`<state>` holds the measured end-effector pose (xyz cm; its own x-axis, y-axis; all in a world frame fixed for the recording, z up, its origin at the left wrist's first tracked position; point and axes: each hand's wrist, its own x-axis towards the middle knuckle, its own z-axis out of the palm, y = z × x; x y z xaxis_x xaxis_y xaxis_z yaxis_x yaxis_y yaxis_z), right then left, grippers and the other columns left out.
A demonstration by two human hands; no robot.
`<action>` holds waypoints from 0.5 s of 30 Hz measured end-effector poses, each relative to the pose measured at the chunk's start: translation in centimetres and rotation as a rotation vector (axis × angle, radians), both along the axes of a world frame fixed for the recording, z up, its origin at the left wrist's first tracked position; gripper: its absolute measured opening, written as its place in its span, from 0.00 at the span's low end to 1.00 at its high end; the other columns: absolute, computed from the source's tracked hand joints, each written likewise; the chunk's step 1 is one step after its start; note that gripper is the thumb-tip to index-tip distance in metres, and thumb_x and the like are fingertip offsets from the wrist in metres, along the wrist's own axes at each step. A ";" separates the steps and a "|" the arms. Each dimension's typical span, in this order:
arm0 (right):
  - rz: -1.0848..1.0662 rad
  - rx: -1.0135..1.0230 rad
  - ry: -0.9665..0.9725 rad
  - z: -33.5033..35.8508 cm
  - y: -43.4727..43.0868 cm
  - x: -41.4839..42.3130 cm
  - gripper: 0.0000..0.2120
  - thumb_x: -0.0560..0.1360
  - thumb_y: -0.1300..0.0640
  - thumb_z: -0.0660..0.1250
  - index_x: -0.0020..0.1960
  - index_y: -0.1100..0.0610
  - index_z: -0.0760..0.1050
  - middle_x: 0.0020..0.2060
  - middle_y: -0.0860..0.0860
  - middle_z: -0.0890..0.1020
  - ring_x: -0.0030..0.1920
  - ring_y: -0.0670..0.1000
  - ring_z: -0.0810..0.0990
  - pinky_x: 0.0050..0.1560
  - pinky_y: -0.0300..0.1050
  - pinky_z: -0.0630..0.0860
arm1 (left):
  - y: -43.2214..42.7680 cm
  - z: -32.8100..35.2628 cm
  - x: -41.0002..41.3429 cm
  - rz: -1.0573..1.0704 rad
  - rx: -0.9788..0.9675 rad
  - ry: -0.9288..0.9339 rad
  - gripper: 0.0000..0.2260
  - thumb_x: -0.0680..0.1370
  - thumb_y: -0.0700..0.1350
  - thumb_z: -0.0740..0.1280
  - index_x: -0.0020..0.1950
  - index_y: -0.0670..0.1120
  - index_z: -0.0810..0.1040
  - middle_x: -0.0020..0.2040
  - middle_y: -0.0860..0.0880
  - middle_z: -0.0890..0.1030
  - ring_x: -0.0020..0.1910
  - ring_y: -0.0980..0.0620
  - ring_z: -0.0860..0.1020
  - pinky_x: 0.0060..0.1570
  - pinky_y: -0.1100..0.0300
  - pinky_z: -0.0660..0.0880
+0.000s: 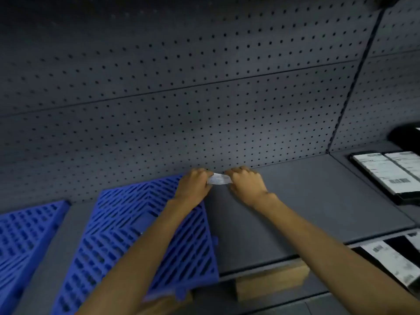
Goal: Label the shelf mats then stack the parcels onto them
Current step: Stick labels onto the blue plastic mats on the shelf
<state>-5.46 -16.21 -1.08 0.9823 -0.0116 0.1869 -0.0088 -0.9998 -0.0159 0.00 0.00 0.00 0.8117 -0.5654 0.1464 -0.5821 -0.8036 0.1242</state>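
Fingers [201, 173]: curled, the label's [218, 179] ends pinched by both hands.
Label: long axis held left-right between left hand [195, 184] and right hand [245, 183].
Mat [145, 223]: laid under the left fingers.

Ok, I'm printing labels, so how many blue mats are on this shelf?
2. One blue mat lies in the middle, its far corner under the left hand; the second mat sits at the far left, cut by the frame edge. More may lie out of view.

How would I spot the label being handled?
Find the grey shelf under the pegboard. At its back edge, left hand and right hand pinch a small white strip beside the right blue mat. Other white labels sit on black parcels.
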 end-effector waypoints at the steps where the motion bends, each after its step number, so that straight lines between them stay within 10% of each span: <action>1: -0.012 -0.020 0.005 -0.1 0.0 0.2 0.18 0.79 0.58 0.60 0.68 0.53 0.72 0.60 0.51 0.79 0.61 0.55 0.76 0.55 0.49 0.75 | 0.1 -0.2 0.5 -0.012 0.013 0.005 0.19 0.80 0.45 0.66 0.72 0.48 0.73 0.67 0.47 0.77 0.65 0.46 0.73 0.58 0.51 0.74; 15: -0.037 -0.066 -0.081 -0.4 -0.9 0.1 0.10 0.77 0.55 0.63 0.55 0.49 0.80 0.47 0.53 0.81 0.48 0.56 0.81 0.42 0.46 0.71 | -0.4 -1.9 2.1 -0.061 -0.099 -0.143 0.08 0.77 0.48 0.70 0.55 0.52 0.83 0.53 0.53 0.84 0.51 0.51 0.81 0.46 0.58 0.76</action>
